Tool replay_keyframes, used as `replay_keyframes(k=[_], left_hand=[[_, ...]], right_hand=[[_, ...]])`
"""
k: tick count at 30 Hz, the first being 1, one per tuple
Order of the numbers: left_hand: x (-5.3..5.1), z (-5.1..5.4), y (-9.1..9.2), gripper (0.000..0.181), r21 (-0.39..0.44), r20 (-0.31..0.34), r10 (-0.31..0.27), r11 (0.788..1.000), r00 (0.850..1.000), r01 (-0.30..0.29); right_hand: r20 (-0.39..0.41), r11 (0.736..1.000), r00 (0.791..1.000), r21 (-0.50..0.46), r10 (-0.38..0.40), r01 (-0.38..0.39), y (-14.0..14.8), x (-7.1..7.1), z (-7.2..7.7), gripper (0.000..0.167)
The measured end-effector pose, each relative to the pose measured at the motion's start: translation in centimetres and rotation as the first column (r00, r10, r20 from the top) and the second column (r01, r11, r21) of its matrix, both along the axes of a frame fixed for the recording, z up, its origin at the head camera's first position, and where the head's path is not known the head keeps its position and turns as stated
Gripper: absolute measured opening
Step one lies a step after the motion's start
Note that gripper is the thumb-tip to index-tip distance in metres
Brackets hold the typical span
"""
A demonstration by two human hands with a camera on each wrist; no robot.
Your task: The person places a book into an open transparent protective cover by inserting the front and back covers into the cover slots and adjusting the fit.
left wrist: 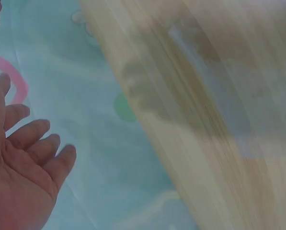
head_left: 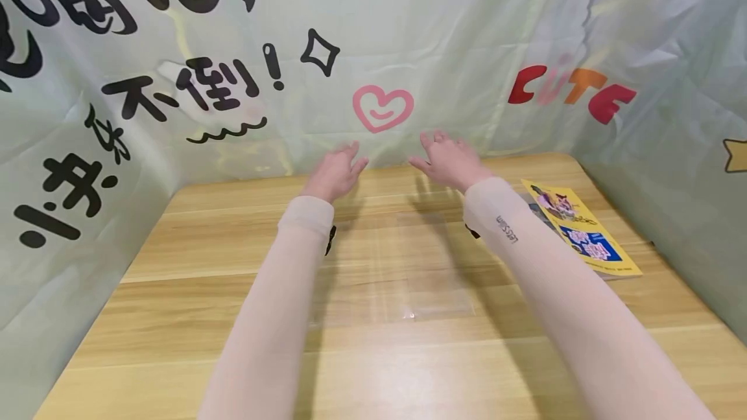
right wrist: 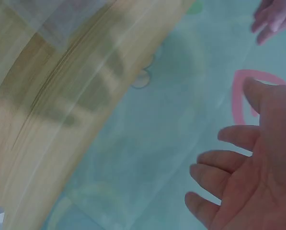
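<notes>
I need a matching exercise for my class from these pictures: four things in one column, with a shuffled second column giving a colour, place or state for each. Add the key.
Things
1. Clear sheet
2. Booklet
3. Heart drawing
4. Left hand

Descriptions
A. Pink, on the fabric backdrop
B. Open, holding nothing
C. See-through, lying on the table
D. Mainly yellow, partly hidden by the right sleeve

Right pairs: 1-C, 2-D, 3-A, 4-B

Head view facing forward-down, close wrist views, all sharing pink heart [head_left: 382,114]
</notes>
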State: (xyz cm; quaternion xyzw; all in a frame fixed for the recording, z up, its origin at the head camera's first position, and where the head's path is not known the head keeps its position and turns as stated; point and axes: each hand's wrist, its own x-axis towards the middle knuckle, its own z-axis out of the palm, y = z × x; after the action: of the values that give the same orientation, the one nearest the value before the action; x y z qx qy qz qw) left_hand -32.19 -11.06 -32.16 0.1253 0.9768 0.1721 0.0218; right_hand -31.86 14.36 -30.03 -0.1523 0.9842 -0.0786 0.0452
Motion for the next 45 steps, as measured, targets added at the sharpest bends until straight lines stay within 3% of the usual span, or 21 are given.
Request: replay_keyframes(k=[6,15,19,24,29,34,38,45], left_hand=[[0.0,-0.3,1.8,0.062,0.024,0.016,-0.061,0.998,0.998,0.061],[0.2,-0.8,5.0,0.064,0.054,0.076,-0.140,0.989,0.987,0.136],[0.5,-1.0,6.7,0.062,0.055,0.057,-0.206,0.978,0.977,0.203],[1.1,-1.5,8.9,0.061,0.060,0.060,-0.248,0.968,0.967,0.244],[1.9,-1.8,11.1,0.061,0.041,0.064,-0.295,0.955,0.953,0.293],[2.5,-2.1,13.1,0.062,-0.002,0.063,-0.338,0.941,0.939,0.339],[2.9,-2.5,14.6,0.061,-0.041,0.064,-0.356,0.933,0.932,0.359],[3.6,-3.4,16.9,0.059,-0.090,0.074,-0.406,0.907,0.911,0.412]], right_hand=[[-0.064,0.997,0.998,-0.080,0.012,-0.017,1.1,1.8,0.5,0.068],[-0.120,0.996,0.993,-0.090,0.001,-0.012,4.1,6.5,1.8,0.063],[-0.127,0.994,0.992,-0.109,-0.009,-0.005,6.2,8.5,1.7,0.066],[-0.139,0.995,0.989,-0.100,-0.043,0.030,8.8,10.8,1.3,0.069],[-0.199,0.995,0.977,-0.070,-0.079,0.066,10.8,13.2,0.9,0.067],[-0.239,0.994,0.965,-0.025,-0.110,0.107,13.1,14.6,0.1,0.066],[-0.218,0.987,0.964,0.018,-0.149,0.157,15.1,15.1,-0.5,0.073],[-0.023,0.968,0.971,0.083,-0.238,0.239,18.3,15.5,-2.1,0.078]])
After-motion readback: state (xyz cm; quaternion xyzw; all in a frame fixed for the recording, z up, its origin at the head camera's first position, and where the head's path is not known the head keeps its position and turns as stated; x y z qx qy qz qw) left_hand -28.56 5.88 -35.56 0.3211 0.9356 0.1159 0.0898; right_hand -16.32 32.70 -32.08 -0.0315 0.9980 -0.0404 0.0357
